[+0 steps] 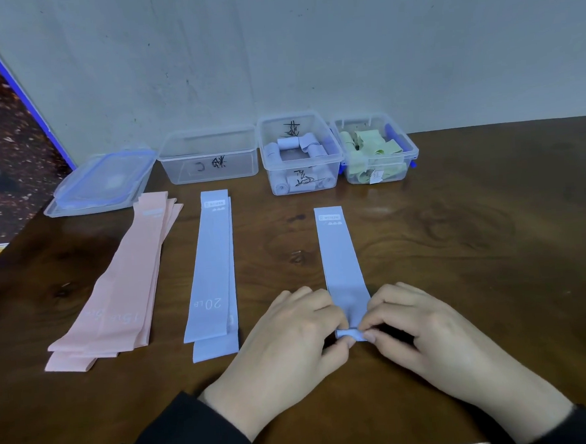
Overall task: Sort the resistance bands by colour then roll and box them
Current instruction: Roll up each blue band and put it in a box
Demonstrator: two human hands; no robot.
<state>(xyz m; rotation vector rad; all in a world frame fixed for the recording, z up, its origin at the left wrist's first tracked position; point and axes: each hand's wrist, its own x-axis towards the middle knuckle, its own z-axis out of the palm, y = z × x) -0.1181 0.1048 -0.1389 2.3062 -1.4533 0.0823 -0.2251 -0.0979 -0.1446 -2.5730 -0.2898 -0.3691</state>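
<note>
Band [341, 253], blue, lies flat on the table [475, 245], long axis running straight away from the person toward the box of blue rolls [299, 152]. Left hand [288, 338] and right hand [414, 327] pinch its curled near end together. Bare wood ahead gives rolling room; the blue stack [212, 274] lies well left.

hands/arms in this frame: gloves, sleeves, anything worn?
Two bare hands, no gloves. The left hand and right hand show no rings, watches or bands on the fingers or wrists in view. Both forearms are covered by long black sleeves, left sleeve and right sleeve, plain fabric with no visible markings, ending just above the wrists.
</note>
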